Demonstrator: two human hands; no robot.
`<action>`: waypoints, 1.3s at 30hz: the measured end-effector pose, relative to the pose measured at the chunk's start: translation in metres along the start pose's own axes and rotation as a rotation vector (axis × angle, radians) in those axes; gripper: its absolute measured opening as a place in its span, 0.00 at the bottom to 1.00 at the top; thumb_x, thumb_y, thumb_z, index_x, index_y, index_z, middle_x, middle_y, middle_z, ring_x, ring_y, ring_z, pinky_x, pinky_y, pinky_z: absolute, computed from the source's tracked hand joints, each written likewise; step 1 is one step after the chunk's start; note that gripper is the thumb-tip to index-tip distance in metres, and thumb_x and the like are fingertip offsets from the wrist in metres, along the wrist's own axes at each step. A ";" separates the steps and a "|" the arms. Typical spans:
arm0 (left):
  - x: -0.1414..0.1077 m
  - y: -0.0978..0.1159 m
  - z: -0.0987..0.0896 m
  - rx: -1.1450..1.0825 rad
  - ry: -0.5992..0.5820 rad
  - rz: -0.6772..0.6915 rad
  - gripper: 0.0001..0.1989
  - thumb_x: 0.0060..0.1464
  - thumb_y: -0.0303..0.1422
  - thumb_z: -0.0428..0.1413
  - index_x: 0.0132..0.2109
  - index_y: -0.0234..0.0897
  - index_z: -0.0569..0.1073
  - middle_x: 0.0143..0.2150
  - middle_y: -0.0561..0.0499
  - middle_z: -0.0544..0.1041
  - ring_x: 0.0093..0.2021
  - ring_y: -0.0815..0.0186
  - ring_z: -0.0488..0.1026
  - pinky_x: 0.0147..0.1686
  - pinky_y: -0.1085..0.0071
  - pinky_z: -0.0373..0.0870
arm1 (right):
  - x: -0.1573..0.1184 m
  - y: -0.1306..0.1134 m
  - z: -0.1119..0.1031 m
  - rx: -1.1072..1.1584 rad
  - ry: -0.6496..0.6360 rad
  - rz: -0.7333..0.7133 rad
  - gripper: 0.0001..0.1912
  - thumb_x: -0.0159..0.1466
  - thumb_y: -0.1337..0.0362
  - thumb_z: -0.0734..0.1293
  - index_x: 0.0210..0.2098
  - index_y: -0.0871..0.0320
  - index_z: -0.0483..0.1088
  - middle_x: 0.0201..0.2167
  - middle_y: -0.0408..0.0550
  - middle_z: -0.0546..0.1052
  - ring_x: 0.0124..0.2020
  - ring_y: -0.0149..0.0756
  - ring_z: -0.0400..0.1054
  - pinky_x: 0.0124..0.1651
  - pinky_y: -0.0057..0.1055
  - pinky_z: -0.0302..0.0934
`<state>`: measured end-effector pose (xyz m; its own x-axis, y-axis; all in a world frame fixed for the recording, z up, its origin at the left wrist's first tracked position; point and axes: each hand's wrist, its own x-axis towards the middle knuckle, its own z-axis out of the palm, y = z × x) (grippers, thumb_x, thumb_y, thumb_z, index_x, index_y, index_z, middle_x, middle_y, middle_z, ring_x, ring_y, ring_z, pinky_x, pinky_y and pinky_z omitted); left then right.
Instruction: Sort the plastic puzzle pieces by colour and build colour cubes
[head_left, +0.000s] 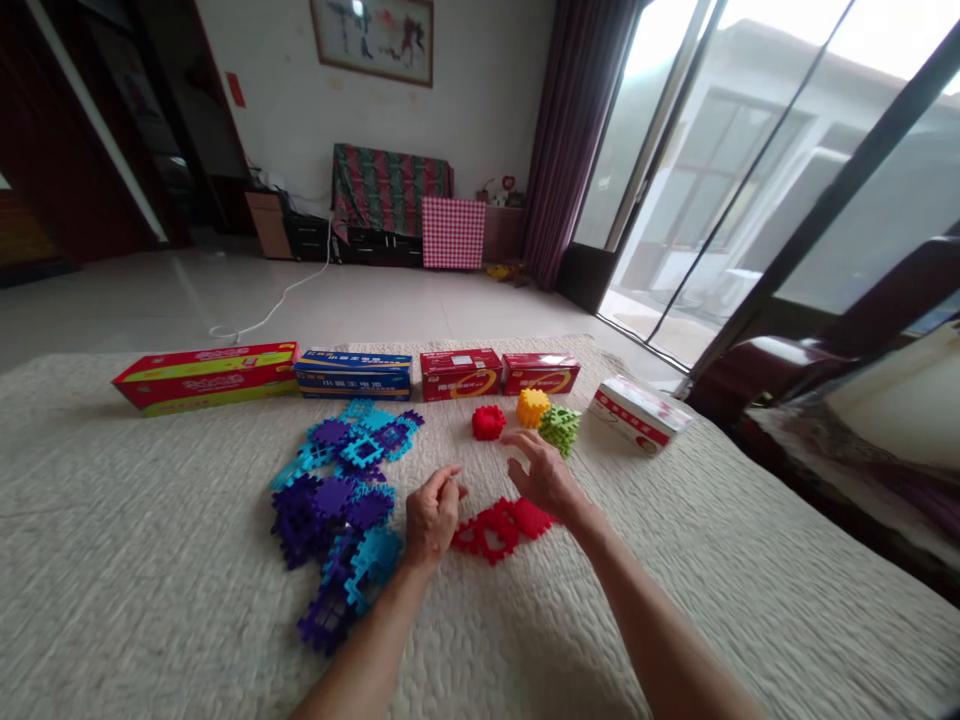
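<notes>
My left hand is over the quilt with its fingers curled together; what lies inside them, if anything, is hidden. Just right of it are flat red interlocking plastic pieces with toothed edges. My right hand is above those pieces, fingers bent and thumb apart, holding nothing. Beyond its fingertips sits a red block made of such pieces. A yellow block and a green block stand close to the right hand's far side. Left of my left hand spreads a pile of purple and blue toothed pieces.
Along the far side of the quilt stand a long red-and-green box, a blue box, two red boxes and a white-and-red box. A dark wooden armchair is at right, by the glass door.
</notes>
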<state>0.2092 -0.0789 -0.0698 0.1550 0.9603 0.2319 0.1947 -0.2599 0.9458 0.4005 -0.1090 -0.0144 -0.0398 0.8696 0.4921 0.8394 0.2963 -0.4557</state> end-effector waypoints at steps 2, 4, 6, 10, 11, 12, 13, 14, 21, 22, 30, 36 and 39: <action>0.000 -0.001 -0.001 0.010 -0.006 0.014 0.17 0.55 0.36 0.48 0.45 0.34 0.77 0.28 0.50 0.80 0.31 0.65 0.77 0.34 0.72 0.71 | -0.017 -0.004 -0.006 0.016 -0.049 0.034 0.19 0.54 0.75 0.61 0.44 0.57 0.70 0.44 0.51 0.75 0.45 0.40 0.70 0.50 0.40 0.64; -0.001 -0.002 -0.001 0.019 -0.041 0.034 0.17 0.55 0.37 0.48 0.46 0.34 0.76 0.30 0.49 0.80 0.32 0.65 0.77 0.35 0.72 0.71 | -0.034 -0.004 -0.012 0.027 -0.074 0.075 0.21 0.52 0.76 0.60 0.44 0.56 0.70 0.44 0.51 0.75 0.45 0.40 0.70 0.50 0.39 0.64; -0.001 -0.002 -0.001 0.020 -0.083 0.053 0.17 0.55 0.37 0.50 0.46 0.34 0.76 0.32 0.48 0.81 0.34 0.65 0.77 0.37 0.72 0.72 | -0.049 -0.002 -0.018 0.014 -0.118 0.102 0.26 0.49 0.77 0.60 0.46 0.56 0.70 0.47 0.51 0.74 0.48 0.41 0.69 0.52 0.41 0.62; -0.001 -0.002 -0.002 0.034 -0.109 0.079 0.17 0.52 0.37 0.52 0.45 0.34 0.77 0.33 0.47 0.81 0.35 0.63 0.77 0.37 0.71 0.72 | -0.072 -0.005 -0.030 -0.062 -0.247 0.132 0.34 0.44 0.78 0.60 0.51 0.54 0.66 0.55 0.52 0.70 0.55 0.44 0.63 0.56 0.45 0.58; -0.001 -0.001 -0.002 0.042 -0.107 0.083 0.17 0.52 0.37 0.52 0.45 0.34 0.77 0.33 0.47 0.81 0.34 0.63 0.77 0.36 0.72 0.72 | -0.075 -0.007 -0.031 -0.078 -0.274 0.140 0.36 0.43 0.78 0.59 0.52 0.54 0.66 0.56 0.52 0.69 0.57 0.44 0.62 0.56 0.46 0.57; -0.001 -0.001 -0.002 0.048 -0.106 0.086 0.17 0.52 0.37 0.52 0.44 0.34 0.77 0.32 0.47 0.81 0.33 0.64 0.77 0.35 0.72 0.72 | -0.078 -0.010 -0.031 -0.093 -0.297 0.146 0.37 0.43 0.78 0.59 0.53 0.53 0.65 0.56 0.52 0.69 0.58 0.44 0.60 0.56 0.48 0.56; -0.001 0.000 -0.002 0.051 -0.105 0.088 0.17 0.52 0.36 0.52 0.44 0.34 0.77 0.32 0.48 0.80 0.32 0.65 0.77 0.34 0.73 0.72 | -0.080 -0.012 -0.030 -0.108 -0.317 0.153 0.38 0.43 0.79 0.59 0.53 0.53 0.64 0.57 0.51 0.68 0.58 0.45 0.59 0.56 0.49 0.55; -0.001 0.000 -0.002 0.052 -0.105 0.089 0.16 0.52 0.36 0.51 0.44 0.34 0.77 0.31 0.48 0.80 0.31 0.65 0.76 0.33 0.73 0.72 | -0.080 -0.014 -0.029 -0.123 -0.333 0.160 0.38 0.43 0.79 0.58 0.53 0.52 0.64 0.57 0.51 0.68 0.59 0.46 0.58 0.56 0.52 0.54; -0.001 -0.004 0.000 -0.001 -0.108 0.072 0.17 0.54 0.37 0.51 0.45 0.33 0.77 0.32 0.46 0.81 0.35 0.63 0.78 0.36 0.71 0.73 | -0.074 -0.022 -0.022 -0.158 -0.331 0.177 0.29 0.50 0.78 0.59 0.49 0.50 0.65 0.52 0.48 0.72 0.55 0.46 0.59 0.55 0.55 0.49; -0.001 -0.005 0.001 -0.006 -0.107 0.073 0.17 0.54 0.37 0.51 0.45 0.33 0.77 0.33 0.46 0.81 0.35 0.62 0.79 0.36 0.71 0.74 | -0.073 -0.022 -0.023 -0.152 -0.324 0.172 0.28 0.50 0.78 0.59 0.48 0.50 0.66 0.51 0.48 0.72 0.54 0.45 0.60 0.55 0.53 0.50; -0.001 -0.003 0.001 0.031 -0.096 0.091 0.16 0.53 0.36 0.50 0.43 0.34 0.77 0.32 0.47 0.81 0.33 0.63 0.79 0.36 0.70 0.74 | -0.073 -0.011 -0.024 -0.038 -0.210 0.130 0.26 0.51 0.76 0.63 0.48 0.53 0.66 0.49 0.51 0.72 0.47 0.40 0.67 0.50 0.38 0.60; -0.001 0.001 0.001 0.051 -0.089 0.099 0.15 0.52 0.35 0.50 0.42 0.35 0.78 0.32 0.47 0.81 0.32 0.63 0.78 0.37 0.70 0.74 | -0.031 0.005 -0.009 -0.001 -0.082 0.091 0.26 0.52 0.74 0.64 0.50 0.56 0.65 0.49 0.53 0.71 0.47 0.39 0.68 0.50 0.38 0.63; -0.001 0.004 0.000 0.054 -0.083 0.102 0.15 0.52 0.33 0.50 0.42 0.35 0.78 0.33 0.46 0.81 0.33 0.63 0.78 0.38 0.70 0.74 | 0.008 0.014 0.001 -0.019 -0.039 0.022 0.26 0.52 0.75 0.64 0.51 0.56 0.65 0.49 0.53 0.71 0.49 0.40 0.67 0.52 0.39 0.62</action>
<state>0.2101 -0.0807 -0.0667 0.2560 0.9174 0.3046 0.2257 -0.3631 0.9040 0.4116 -0.0978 -0.0181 -0.0420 0.8909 0.4522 0.8507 0.2693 -0.4515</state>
